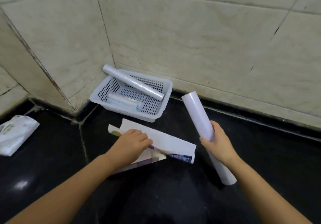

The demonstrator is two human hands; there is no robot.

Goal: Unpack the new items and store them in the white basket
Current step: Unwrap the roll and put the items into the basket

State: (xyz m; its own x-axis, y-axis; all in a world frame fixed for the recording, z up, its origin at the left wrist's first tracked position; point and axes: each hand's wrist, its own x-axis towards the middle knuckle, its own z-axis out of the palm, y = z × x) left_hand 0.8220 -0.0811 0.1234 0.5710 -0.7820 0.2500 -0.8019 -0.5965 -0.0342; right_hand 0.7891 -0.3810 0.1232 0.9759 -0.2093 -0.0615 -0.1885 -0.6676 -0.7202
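A white perforated basket [97,94] sits on the black counter in the tiled corner. One white roll [132,82] leans across it, its far end poking over the back rim, and a smaller clear-wrapped roll [124,102] lies on the basket floor. My right hand [215,141] grips a long white roll [198,116] at its middle, held tilted to the right of the basket. My left hand [131,144] presses down on an opened long cardboard box [171,143] lying in front of the basket, fingers at its flap.
A white plastic package [15,134] lies on the counter at the far left. Beige tiled walls [208,41] enclose the corner behind the basket. The black counter [173,197] is glossy.
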